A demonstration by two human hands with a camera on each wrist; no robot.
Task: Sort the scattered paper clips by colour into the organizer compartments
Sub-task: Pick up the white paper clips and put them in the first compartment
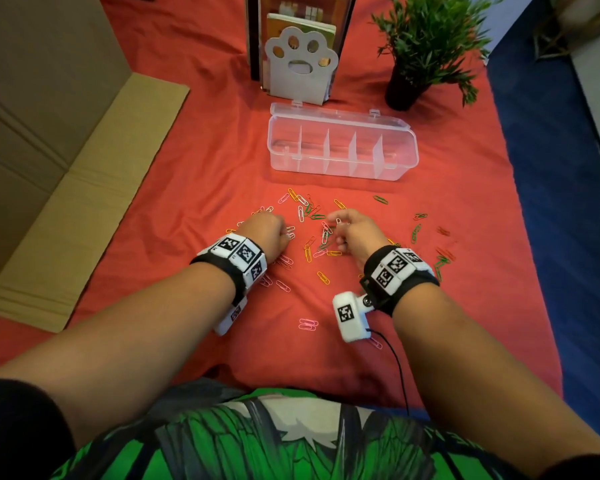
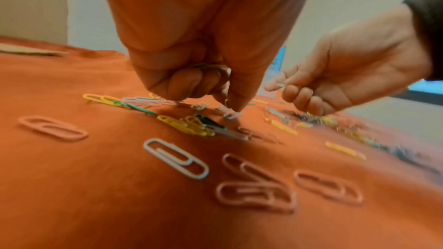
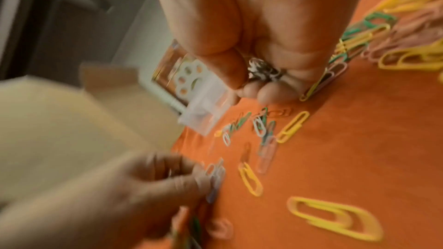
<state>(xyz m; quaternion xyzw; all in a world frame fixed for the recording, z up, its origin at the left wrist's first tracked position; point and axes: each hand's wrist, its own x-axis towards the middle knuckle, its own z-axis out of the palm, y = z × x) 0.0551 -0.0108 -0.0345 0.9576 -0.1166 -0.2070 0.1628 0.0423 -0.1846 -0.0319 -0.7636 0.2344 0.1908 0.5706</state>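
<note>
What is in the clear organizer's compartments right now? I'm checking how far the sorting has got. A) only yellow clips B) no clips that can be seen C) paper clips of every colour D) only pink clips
B: in the head view the organizer shows bare dividers with no clips inside, while the paper clips lie scattered on the red cloth around both hands.

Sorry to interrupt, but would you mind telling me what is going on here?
A person is gathering white paper clips from a red cloth. The left hand pinches a white clip with more in its palm; the right hand grips a small bunch. The clear organizer looks empty so far.
</note>
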